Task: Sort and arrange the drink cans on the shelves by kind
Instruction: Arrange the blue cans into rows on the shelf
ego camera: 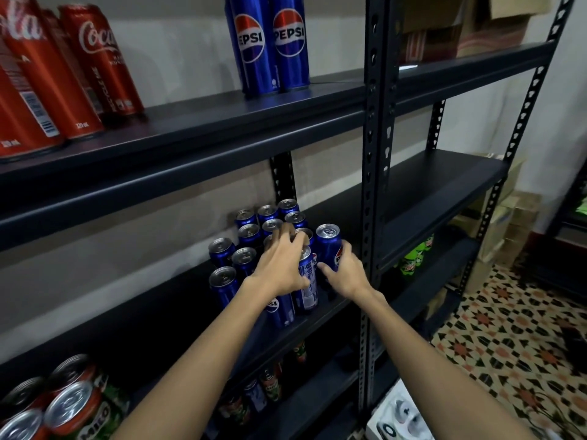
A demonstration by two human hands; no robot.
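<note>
A: Obs. — blue Pepsi can [307, 281] upright at the front edge of the middle shelf [444, 192], touching the rest of the Pepsi cluster [254, 236]. Left hand [281, 265] wraps its upper body from the left.

B: Right hand [344, 271]?

A: Curled round a neighbouring Pepsi can [328, 246], just beside the first. Both grasping.

B: Handling?

A: Judged: rigid thin wall, smooth and likely slick; if full, moderately heavy. Hold mid-body, fingers round the cylinder; squeezing hard could dent it.

B: Surroundings?

A: Coca-Cola cans [95, 61] and two Pepsi cans [270, 42] on the shelf above; mixed cans [63, 408] below.
</note>
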